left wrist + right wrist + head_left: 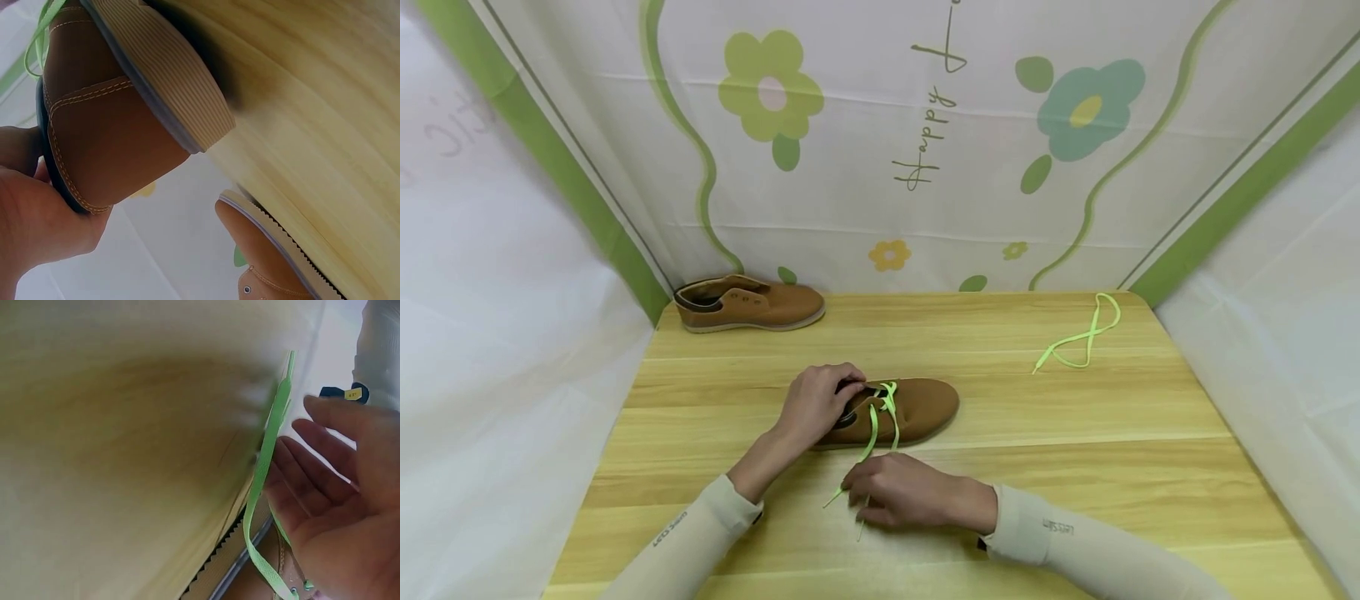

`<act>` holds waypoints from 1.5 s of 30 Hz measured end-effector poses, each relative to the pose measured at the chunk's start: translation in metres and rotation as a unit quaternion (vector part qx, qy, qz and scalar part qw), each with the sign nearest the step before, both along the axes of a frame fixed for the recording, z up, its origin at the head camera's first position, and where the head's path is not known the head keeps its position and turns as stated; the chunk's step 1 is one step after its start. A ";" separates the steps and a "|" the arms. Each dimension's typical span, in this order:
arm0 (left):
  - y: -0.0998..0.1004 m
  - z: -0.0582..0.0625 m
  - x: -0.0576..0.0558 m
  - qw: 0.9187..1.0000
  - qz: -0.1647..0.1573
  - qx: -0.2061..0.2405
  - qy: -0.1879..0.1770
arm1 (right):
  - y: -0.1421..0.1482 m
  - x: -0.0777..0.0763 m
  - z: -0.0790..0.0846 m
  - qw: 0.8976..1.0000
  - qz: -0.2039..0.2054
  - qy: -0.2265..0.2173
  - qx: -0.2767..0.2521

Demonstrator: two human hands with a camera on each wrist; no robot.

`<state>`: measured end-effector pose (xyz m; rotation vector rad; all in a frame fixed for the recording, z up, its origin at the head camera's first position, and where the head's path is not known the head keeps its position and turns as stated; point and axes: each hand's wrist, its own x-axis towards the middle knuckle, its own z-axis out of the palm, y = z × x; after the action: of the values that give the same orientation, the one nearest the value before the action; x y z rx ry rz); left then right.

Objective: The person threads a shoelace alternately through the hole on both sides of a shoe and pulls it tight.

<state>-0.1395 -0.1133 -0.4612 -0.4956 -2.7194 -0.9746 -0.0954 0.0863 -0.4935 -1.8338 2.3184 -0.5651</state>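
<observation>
A brown shoe point(928, 410) lies in the middle of the wooden table, its toe pointing right. Bright green shoelace point(870, 437) runs through its front eyelets, and two loose ends trail over the near side. My left hand point(808, 406) grips the shoe's collar at the heel; in the left wrist view the heel's stitched side point(109, 137) and ribbed sole show. Just in front of the shoe, my right hand point(910, 492) hovers at the lace ends. Its fingers are loosely extended in the right wrist view, with a flat lace end point(267, 447) passing beside the fingertips.
A second brown shoe point(786, 307), with no lace in its eyelets, stands at the table's back left corner. Another green shoelace point(1078, 337) lies looped at the back right. A white patterned curtain point(850, 208) hangs behind the table point(1075, 433).
</observation>
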 end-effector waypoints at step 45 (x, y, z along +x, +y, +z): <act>-0.001 0.010 -0.013 0.993 0.011 0.045 -0.106 | 0.017 -0.029 0.028 0.965 -0.195 -0.120 -0.128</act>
<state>-0.1523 -0.1147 -0.4516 -0.3650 -2.8420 -1.2000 -0.1242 0.1029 -0.4659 -1.2929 2.5363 -1.1177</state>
